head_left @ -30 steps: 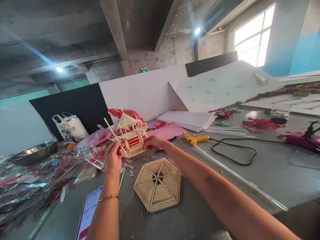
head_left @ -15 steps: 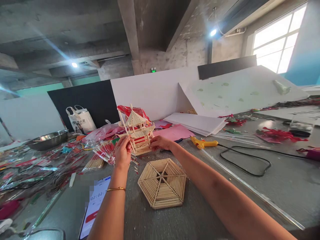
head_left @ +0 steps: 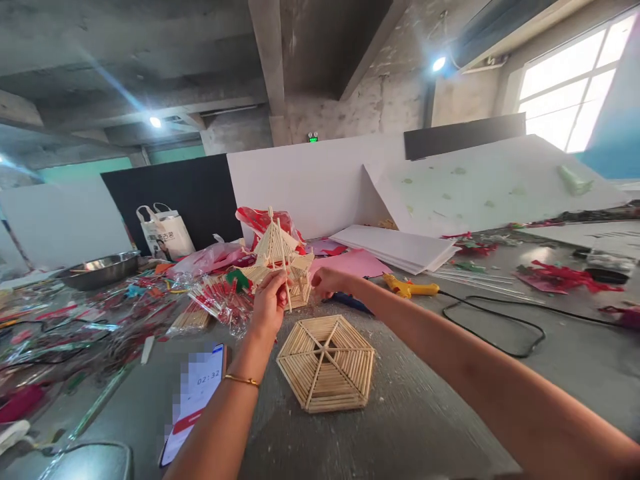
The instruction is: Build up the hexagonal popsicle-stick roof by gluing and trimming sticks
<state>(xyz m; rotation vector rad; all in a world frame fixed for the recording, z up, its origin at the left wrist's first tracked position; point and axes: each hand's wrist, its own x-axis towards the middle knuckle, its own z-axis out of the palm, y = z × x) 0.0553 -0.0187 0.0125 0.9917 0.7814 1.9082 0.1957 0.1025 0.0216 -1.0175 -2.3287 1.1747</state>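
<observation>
A small pagoda model (head_left: pixel 278 261) built of wooden sticks stands on the grey table (head_left: pixel 430 413). My left hand (head_left: pixel 269 304) pinches a thin wooden stick (head_left: pixel 283 268) and holds it upright against the model's front. My right hand (head_left: pixel 331 281) is closed on the model's right lower edge. A flat hexagonal panel of sticks (head_left: pixel 326 362) lies on the table just in front of both hands.
A yellow glue gun (head_left: pixel 409 287) with a black cord (head_left: pixel 505 325) lies to the right. A phone (head_left: pixel 196 401) with a timer lies at front left. Packets of sticks (head_left: pixel 220 299), red scraps and a metal bowl (head_left: pixel 98 267) crowd the left. White boards (head_left: pixel 395 245) stand behind.
My left hand has swung the stick from a leftward slant to nearly upright in front of the model. The camera has shifted, so everything sits slightly further right.
</observation>
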